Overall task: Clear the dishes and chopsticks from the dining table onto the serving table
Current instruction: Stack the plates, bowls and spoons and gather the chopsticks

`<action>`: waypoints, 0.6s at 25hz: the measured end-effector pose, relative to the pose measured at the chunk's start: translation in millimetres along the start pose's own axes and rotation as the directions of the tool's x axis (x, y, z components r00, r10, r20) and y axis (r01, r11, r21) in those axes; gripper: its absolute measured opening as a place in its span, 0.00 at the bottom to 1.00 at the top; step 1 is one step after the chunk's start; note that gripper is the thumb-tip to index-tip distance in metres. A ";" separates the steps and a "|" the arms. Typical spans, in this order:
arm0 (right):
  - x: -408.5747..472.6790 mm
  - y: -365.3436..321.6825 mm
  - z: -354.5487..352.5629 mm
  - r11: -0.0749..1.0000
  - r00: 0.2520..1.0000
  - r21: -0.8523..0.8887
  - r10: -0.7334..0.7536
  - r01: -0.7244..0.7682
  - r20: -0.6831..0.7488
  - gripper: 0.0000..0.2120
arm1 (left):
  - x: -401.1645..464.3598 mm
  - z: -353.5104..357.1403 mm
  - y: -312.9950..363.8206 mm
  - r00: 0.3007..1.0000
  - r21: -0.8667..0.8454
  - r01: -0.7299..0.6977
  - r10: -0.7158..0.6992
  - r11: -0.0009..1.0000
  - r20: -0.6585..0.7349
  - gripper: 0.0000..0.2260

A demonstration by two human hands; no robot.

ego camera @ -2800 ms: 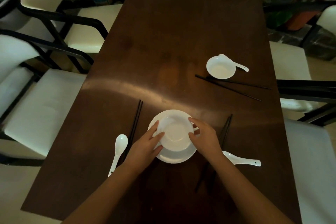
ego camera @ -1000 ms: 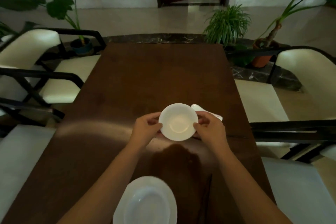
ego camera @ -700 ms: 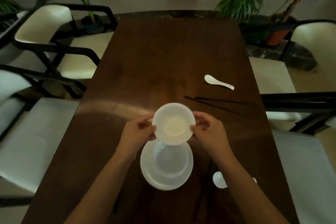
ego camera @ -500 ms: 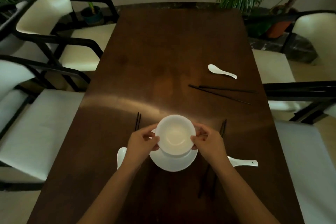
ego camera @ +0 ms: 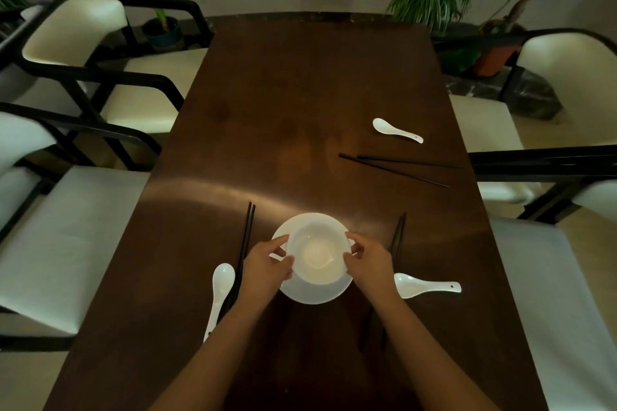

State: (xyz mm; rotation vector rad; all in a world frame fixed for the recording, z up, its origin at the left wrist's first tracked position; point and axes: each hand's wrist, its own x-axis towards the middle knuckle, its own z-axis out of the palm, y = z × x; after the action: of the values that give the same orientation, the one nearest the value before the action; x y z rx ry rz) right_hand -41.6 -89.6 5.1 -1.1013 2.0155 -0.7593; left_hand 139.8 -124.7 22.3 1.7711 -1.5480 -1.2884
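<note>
Bowl (ego camera: 318, 255) held at rim by both hands, left (ego camera: 267, 265) & right (ego camera: 369, 262), over plate (ego camera: 314, 294) on bench (ego camera: 300, 110). Stacking step; next, probably lift the stack w/ a level grip.

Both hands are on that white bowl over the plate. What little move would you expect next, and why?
Probably letting go of the bowl and reaching for a spoon. Left hand and right hand pinch its rim, and it looks seated on the plate. Three spoons and three chopstick pairs lie loose on the dining table.
</note>
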 end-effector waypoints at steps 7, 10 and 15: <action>9.3 2.2 3.1 0.999 1.000 -0.035 -0.012 0.012 0.012 0.19 | 2.5 3.2 -3.4 1.000 0.045 0.001 -0.002 0.999 0.018 0.18; 5.9 6.4 -1.6 0.998 0.999 -0.049 -0.051 0.051 -0.004 0.17 | 1.5 0.3 -6.8 1.000 0.039 -0.003 0.003 0.999 0.006 0.17; -12.7 50.5 -45.7 0.979 0.988 -0.178 -0.119 0.100 -0.095 0.14 | -12.5 -40.9 -37.7 0.996 0.120 -0.027 0.037 0.992 -0.083 0.13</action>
State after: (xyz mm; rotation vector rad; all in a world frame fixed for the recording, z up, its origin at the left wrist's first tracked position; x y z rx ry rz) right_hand -96.3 -47.9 -3.0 -1.3056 2.1566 -0.7218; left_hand 195.0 -112.6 14.5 1.8407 -1.6287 -1.1111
